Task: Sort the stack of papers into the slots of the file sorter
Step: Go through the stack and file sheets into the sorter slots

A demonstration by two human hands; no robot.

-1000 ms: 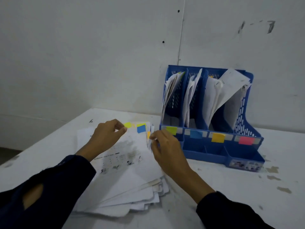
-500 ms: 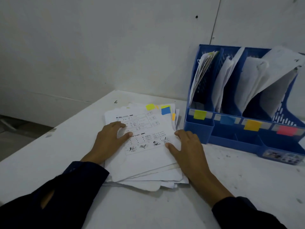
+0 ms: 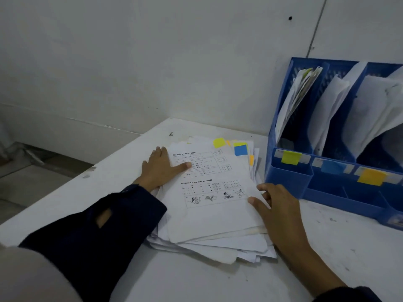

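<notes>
White, ragged-edged stack of papers (image 3: 209, 214) lies on the table (image 3: 130, 171), just left of the blue plastic file sorter (image 3: 335, 149). Left hand (image 3: 160, 168) presses flat on its left edge, fingers straight and together. Right hand (image 3: 277, 210) touches the right edge, fingers loosely bent, gripping nothing. Bare tabletop shows nearer the camera.

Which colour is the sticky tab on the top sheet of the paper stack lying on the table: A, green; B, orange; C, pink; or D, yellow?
D: the top sheet of the stack carries a yellow tab at its far edge; the blue tab and the orange ones peek out from sheets underneath it.
</notes>
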